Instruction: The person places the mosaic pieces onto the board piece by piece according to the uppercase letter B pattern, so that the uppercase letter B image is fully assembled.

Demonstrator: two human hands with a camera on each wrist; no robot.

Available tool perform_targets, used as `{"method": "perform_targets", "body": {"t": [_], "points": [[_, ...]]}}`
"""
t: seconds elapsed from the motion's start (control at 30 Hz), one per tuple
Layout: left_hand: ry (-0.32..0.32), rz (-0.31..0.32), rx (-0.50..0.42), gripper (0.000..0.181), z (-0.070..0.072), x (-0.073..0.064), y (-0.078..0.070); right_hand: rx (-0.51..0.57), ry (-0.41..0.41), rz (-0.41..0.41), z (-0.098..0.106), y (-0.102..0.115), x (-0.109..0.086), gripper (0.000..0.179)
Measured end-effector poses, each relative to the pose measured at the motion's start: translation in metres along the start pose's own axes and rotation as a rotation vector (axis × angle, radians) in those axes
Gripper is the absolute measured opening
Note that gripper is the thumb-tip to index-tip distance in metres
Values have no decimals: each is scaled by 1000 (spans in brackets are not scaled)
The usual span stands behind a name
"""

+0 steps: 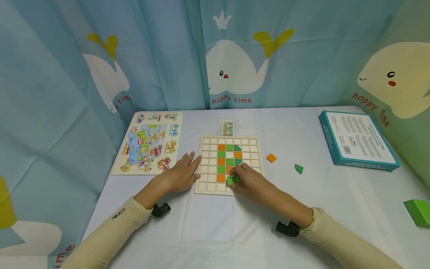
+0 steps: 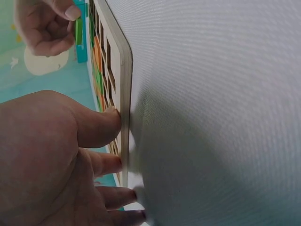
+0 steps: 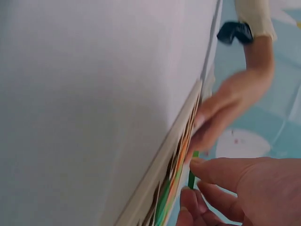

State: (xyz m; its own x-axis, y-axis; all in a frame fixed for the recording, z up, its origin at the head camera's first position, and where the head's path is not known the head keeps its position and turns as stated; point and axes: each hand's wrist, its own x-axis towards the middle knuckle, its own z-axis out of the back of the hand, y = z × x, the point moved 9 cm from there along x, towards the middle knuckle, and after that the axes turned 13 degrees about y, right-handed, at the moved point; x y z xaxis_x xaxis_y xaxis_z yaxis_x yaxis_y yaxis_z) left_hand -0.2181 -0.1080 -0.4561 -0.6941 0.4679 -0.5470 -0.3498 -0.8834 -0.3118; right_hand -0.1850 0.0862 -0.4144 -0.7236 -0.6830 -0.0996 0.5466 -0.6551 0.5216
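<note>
A square wooden grid board point(image 1: 205, 168) lies on the table, its middle cells filled with orange, light green and dark green tiles. My right hand point(image 1: 252, 183) pinches a light green square tile point(image 1: 231, 180) between thumb and fingers just over the board's lower middle cells. In the left wrist view that green tile point(image 2: 78, 32) stands on edge, apart from the board. My left hand point(image 1: 183, 172) rests at the board's left edge with straight, spread fingers; its thumb point(image 2: 101, 126) touches the rim. Behind the board lies a pattern card point(image 1: 228, 127), its lower edge by the board.
To the right lie an orange square tile point(image 1: 271, 158) and a dark green quarter-round tile point(image 1: 299, 169). Farther right sit a teal box point(image 1: 361, 140) and a green block point(image 1: 418, 212). A picture puzzle board point(image 1: 117, 168) with a blue card point(image 1: 147, 144) on it lies left.
</note>
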Motion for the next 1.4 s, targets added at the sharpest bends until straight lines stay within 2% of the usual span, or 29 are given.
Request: {"method": "perform_targets", "body": {"t": [0.23, 0.4, 0.53, 0.77, 0.93, 1.17, 1.33, 1.4], "points": [[0, -2, -3, 72, 2, -1, -1, -128, -35, 25, -12, 23, 10, 15], [2, 1, -6, 72, 2, -2, -2, -181, -51, 55, -18, 32, 10, 16], [3, 4, -11, 72, 2, -2, -2, -176, -60, 63, -18, 33, 8, 16], [-2, 9, -6, 72, 0, -2, -1, -126, -26, 72, -11, 25, 3, 16], [-3, -4, -12, 72, 0, -2, -1, -53, -58, 3, 17, -5, -4, 22], [-6, -18, -10, 71, 0, -2, -1, 10, -120, -243, 58, -73, -26, 39], [-8, -20, -19, 71, 1, -3, -1, 39, -82, -410, 63, -112, -36, 44], [-9, -20, -20, 71, 1, -3, -2, 32, -70, -427, 61, -120, -36, 38]]}}
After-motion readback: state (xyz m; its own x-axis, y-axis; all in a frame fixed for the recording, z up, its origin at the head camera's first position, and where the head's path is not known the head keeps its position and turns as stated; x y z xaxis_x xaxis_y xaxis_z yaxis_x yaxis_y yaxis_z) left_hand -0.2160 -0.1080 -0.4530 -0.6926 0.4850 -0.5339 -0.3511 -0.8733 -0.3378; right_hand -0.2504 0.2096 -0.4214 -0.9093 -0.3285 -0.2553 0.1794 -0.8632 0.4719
